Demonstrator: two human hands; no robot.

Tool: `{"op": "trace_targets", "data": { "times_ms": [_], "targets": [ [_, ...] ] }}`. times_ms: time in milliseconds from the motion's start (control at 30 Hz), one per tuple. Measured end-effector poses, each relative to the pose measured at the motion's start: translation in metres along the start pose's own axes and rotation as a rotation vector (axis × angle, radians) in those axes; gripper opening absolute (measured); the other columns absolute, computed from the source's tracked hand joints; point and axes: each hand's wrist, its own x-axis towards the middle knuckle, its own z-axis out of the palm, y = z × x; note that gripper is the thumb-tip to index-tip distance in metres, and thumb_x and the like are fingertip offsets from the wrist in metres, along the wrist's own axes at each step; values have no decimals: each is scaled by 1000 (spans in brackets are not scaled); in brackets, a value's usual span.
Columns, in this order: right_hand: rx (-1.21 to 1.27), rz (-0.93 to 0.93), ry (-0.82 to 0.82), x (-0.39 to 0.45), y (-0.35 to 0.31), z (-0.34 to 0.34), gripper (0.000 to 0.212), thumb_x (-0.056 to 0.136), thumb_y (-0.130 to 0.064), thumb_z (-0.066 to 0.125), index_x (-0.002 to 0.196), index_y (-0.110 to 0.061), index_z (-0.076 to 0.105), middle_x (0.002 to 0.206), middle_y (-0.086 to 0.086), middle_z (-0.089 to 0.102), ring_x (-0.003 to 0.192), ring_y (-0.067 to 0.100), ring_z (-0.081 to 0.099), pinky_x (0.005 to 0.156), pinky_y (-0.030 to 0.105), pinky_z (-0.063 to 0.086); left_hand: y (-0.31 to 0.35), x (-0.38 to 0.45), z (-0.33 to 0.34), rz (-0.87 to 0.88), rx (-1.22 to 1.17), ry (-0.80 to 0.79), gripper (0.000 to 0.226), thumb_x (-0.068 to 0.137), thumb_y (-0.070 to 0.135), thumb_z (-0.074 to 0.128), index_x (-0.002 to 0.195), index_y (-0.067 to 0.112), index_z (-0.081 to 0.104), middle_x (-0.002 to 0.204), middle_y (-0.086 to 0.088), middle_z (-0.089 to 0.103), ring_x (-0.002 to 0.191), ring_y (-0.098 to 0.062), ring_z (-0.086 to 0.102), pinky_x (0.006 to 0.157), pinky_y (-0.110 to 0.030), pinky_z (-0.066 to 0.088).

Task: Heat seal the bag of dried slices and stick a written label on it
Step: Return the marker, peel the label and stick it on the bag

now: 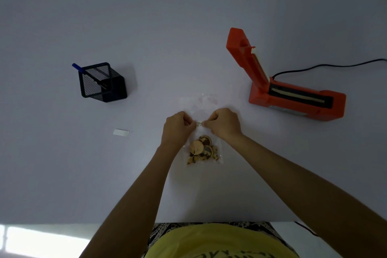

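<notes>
1. At far left on the pale worktop (62, 163): black mesh pen holder (103, 82), upright, a blue-capped pen (78, 68) leaning out over its left corner.
2. Below and right of the holder, well apart from it: small white strip (121, 132) lying flat, possibly a label backing, too small to tell.
3. Near the middle: left hand (177, 126), fingers curled, pinching the left end of a small white label (200, 124).
4. Between the two hands: label with dark writing, unreadable at this size, held just over or against the clear bag (201, 132); contact not certain.
5. Under the hands: clear bag flat on the worktop, its upper part reaching beyond the knuckles, faintly seen against the surface.
6. In the bag's near end, between the wrists: dried slices (202, 150), round, tan and dark brown, bunched together.
7. Right of the label: right hand (224, 124), fingers curled, pinching the label's right end, close beside the left hand.
8. Further right, apart from the bag: orange heat sealer (293, 98), lid arm raised open and tilted up to the left, sealing strip exposed along the base.
9. At far right: black cable (326, 66) running from the sealer off the edge of view.
10. At the bottom: yellow shirt (219, 243) at the near worktop edge.
</notes>
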Motion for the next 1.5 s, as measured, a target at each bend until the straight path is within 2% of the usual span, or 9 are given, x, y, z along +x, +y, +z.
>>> {"op": "trace_targets", "data": {
  "times_ms": [100, 233, 333, 467, 700, 933, 1167, 1367, 1500],
  "targets": [
    [-7, -10, -4, 0, 1, -2, 25, 75, -29, 81, 65, -17, 61, 61, -4, 64, 61, 15, 68, 59, 24, 51, -2, -3, 1, 1, -21, 36, 15, 83, 27, 68, 89, 16, 59, 78, 2, 64, 71, -12, 60, 65, -25, 51],
    [39, 5, -39, 4, 3, -8, 32, 72, -33, 82, 74, -5, 66, 63, 5, 71, 52, 12, 68, 53, 22, 53, -3, -6, 2, 28, 0, 55, 21, 84, 34, 66, 92, 16, 58, 78, 1, 63, 73, -16, 62, 67, -30, 52],
    [55, 2, -80, 6, 4, -11, 32, 71, -30, 84, 76, -4, 67, 66, 6, 72, 54, 14, 70, 60, 26, 59, -2, -5, 2, 13, 7, 42, 31, 82, 44, 67, 91, 15, 58, 78, 2, 63, 71, -14, 60, 64, -28, 50],
    [86, -14, -100, 7, 7, -13, 22, 73, -19, 83, 74, -5, 66, 65, 8, 72, 56, 15, 71, 63, 29, 60, -3, -1, 1, -5, -8, 32, 31, 79, 40, 73, 87, 14, 58, 75, 3, 62, 68, -13, 58, 57, -21, 44],
    [118, -71, -127, 6, 13, -21, 25, 75, -7, 77, 83, -9, 53, 65, 13, 71, 50, 18, 68, 54, 30, 57, -6, 0, 3, 12, -41, 26, 28, 80, 34, 73, 87, 11, 59, 71, 4, 58, 60, -6, 50, 52, -17, 36],
    [117, -85, -131, 6, 14, -21, 38, 70, -14, 85, 83, -10, 49, 63, 12, 71, 47, 20, 68, 47, 28, 55, -6, 2, 3, 20, -41, 14, 30, 79, 34, 75, 87, 10, 60, 69, 5, 55, 59, -6, 48, 51, -17, 34],
    [119, -76, -147, 7, 15, -22, 23, 77, -3, 73, 87, -8, 52, 66, 13, 71, 49, 18, 68, 48, 25, 56, -7, 4, 0, 30, -46, -14, 32, 76, 36, 77, 87, 10, 61, 68, 8, 54, 60, -4, 48, 52, -16, 34],
    [192, -56, -133, 7, 13, -20, 19, 80, -7, 70, 80, -9, 51, 64, 16, 71, 46, 19, 67, 46, 27, 55, -5, 2, 2, 21, -26, -5, 40, 72, 43, 78, 88, 11, 58, 71, 3, 56, 63, -10, 50, 53, -20, 39],
    [193, -52, -121, 8, 13, -19, 19, 80, -5, 69, 78, -8, 51, 62, 15, 69, 44, 18, 65, 44, 25, 54, -7, 3, 1, 43, -17, -13, 29, 78, 33, 74, 89, 11, 59, 75, 2, 58, 68, -13, 52, 55, -19, 39]
  ]
}}
